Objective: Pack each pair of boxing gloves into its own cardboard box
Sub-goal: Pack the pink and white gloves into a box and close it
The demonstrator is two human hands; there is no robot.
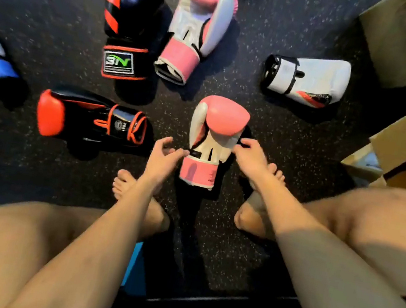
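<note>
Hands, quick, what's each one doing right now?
Left hand: open, fingertips touching the near pink and white padded boxing glove.
Right hand: fingers curled on that glove's right edge, holding it.

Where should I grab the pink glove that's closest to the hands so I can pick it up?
Take the near pink glove by its pink cuff, coming from the two sides, where the left hand and right hand are. The cuff is the narrowest part and points toward the person; the padded end is fat and round.
</note>
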